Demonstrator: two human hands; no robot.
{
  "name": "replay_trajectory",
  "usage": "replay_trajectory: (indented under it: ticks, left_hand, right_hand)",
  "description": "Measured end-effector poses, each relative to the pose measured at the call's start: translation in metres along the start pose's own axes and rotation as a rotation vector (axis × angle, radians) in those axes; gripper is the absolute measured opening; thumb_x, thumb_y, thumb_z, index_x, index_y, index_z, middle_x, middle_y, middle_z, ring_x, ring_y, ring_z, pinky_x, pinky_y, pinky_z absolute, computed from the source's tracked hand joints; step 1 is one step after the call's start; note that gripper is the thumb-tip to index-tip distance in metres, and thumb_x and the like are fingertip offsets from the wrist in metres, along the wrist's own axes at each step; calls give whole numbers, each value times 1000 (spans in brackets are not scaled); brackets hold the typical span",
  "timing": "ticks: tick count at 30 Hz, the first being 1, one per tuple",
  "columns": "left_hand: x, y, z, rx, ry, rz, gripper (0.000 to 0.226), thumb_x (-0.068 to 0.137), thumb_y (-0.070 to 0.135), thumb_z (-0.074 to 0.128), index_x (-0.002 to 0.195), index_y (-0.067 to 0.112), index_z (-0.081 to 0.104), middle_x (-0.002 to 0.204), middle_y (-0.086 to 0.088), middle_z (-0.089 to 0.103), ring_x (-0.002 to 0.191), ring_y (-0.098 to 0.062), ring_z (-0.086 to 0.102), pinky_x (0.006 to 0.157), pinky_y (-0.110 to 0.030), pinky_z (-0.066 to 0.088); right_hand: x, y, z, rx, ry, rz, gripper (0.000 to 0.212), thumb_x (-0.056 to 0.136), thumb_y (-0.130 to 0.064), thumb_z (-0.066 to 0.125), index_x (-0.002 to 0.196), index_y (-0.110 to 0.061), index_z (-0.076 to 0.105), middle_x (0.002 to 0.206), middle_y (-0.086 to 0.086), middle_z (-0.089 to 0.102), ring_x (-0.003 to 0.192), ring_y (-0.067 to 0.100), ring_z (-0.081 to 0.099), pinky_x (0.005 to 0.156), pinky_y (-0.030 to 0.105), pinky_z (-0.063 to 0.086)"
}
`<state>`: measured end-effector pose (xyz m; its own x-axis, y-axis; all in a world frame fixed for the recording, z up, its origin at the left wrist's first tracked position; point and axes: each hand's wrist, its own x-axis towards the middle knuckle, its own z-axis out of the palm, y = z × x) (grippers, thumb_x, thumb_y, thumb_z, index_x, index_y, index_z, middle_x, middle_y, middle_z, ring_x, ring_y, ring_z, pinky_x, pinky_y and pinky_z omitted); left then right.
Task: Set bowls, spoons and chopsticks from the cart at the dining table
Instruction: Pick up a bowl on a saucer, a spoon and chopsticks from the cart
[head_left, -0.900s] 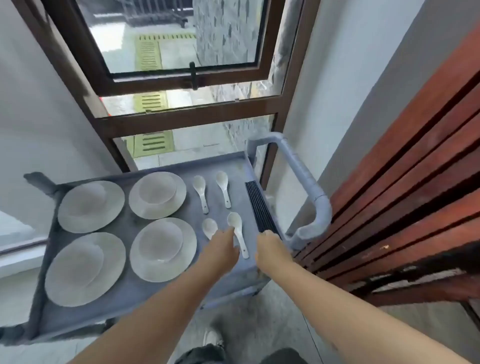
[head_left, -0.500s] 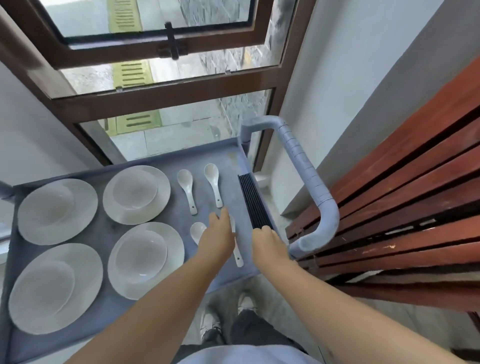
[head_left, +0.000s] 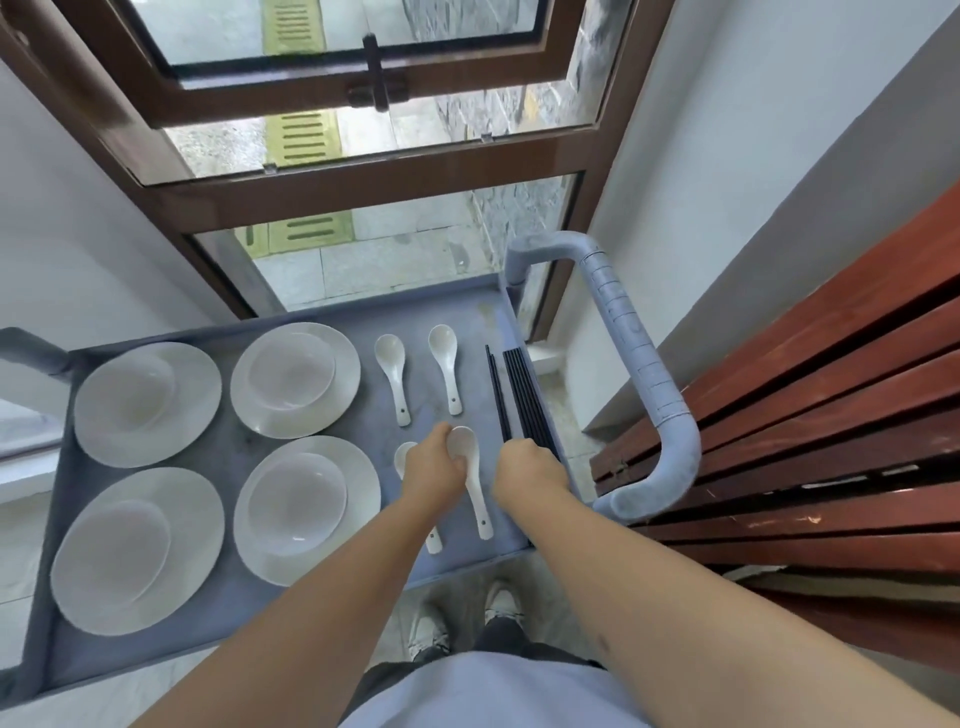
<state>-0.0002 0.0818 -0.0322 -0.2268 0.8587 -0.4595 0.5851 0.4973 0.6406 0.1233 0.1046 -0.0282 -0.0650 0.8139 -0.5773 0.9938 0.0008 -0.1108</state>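
Matte grey cart (head_left: 291, 597), left hand (head_left: 434, 465) gripping glossy white spoon (head_left: 470, 470), right hand (head_left: 530, 465) seemingly pinching slim black chopsticks (head_left: 522, 395)

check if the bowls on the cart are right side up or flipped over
Right side up: each of the four bowls shows its hollow inside, sitting on a plate on the cart.

The grey cart (head_left: 457, 306) carries everything on its flat top tray. Four white plates, each with a white bowl on it, lie in two rows of two on the left part: far left plate (head_left: 197, 410), far right plate (head_left: 345, 384), near left plate (head_left: 202, 540), near right plate (head_left: 363, 499). Right of them lie four white spoons, bowl ends away from the person: two far spoons (head_left: 393, 371) (head_left: 447, 364), two near spoons (head_left: 475, 478) (head_left: 404, 457). Black chopsticks (head_left: 522, 395) lie in a bundle along the right edge, with one pair (head_left: 496, 395) set just left of the rest.
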Motion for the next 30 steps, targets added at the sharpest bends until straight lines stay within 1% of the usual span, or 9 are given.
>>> replay_trajectory:
  ticks: [3,5,9,13,15,20,23,26,30]
  left_hand:
    - [-3,-1,-8,-121,-17,-40,29,88,7,49,113,21,54,95,-4,61,84,-26,64,70,-41,55]
    - [-7,-1,-14,-198,-41,-44,26,88,8,51,108,25,54,103,-6,62,87,-29,67,63,-37,56]
    - [-13,-2,-24,-301,-77,-53,25,90,8,54,108,25,55,104,-2,62,75,-19,68,51,-22,50]
    - [-22,-1,-31,-416,-92,-66,25,89,8,55,108,25,59,99,-1,66,64,-12,66,51,-19,48]
    - [-28,0,-34,-477,-75,-69,22,90,9,55,102,26,62,91,-1,69,59,-8,66,51,-19,49]
    - [-46,1,-46,-541,-37,-52,19,84,13,61,92,28,68,77,-4,74,61,-13,66,57,-25,53]
    - [-56,-11,-59,-578,14,-71,26,75,12,61,97,23,71,81,-10,74,65,-16,62,57,-24,46]
    - [-66,-33,-71,-691,62,-106,15,93,11,59,101,12,71,75,-13,68,62,-20,60,57,-29,50]
    - [-75,-62,-88,-734,207,-246,19,98,29,55,110,18,64,93,-9,69,72,-22,71,62,-31,54]
  right_hand:
    - [4,-3,-2,-60,-16,-28,11,86,-3,54,95,-8,59,104,12,62,98,33,61,74,42,56]
    - [3,-4,-3,-52,-15,-37,3,86,-11,54,83,-11,54,100,10,61,93,31,60,70,38,53]
    - [-2,6,-8,232,0,89,12,80,-24,47,71,-16,47,78,2,52,68,22,51,56,28,38]
    - [-12,17,-13,985,32,195,18,80,-5,40,66,-12,31,72,10,43,59,22,40,51,29,31]
    - [-20,18,-19,1234,-47,166,18,88,-3,41,72,-12,40,75,14,52,49,22,44,42,24,35]
    - [-34,-3,-19,1197,-317,-231,26,90,-41,65,94,-15,64,60,-5,51,39,10,35,38,22,30]
    - [-32,-24,-15,1099,-378,-346,24,87,-37,71,96,-15,68,51,-12,48,40,8,36,39,22,30]
    - [-32,-46,-10,1024,-441,-440,8,88,-28,71,91,-21,71,56,-12,59,43,2,46,42,17,35]
    - [-34,-75,5,896,-331,-303,27,76,-29,59,92,-7,63,72,3,59,61,17,54,59,29,41]
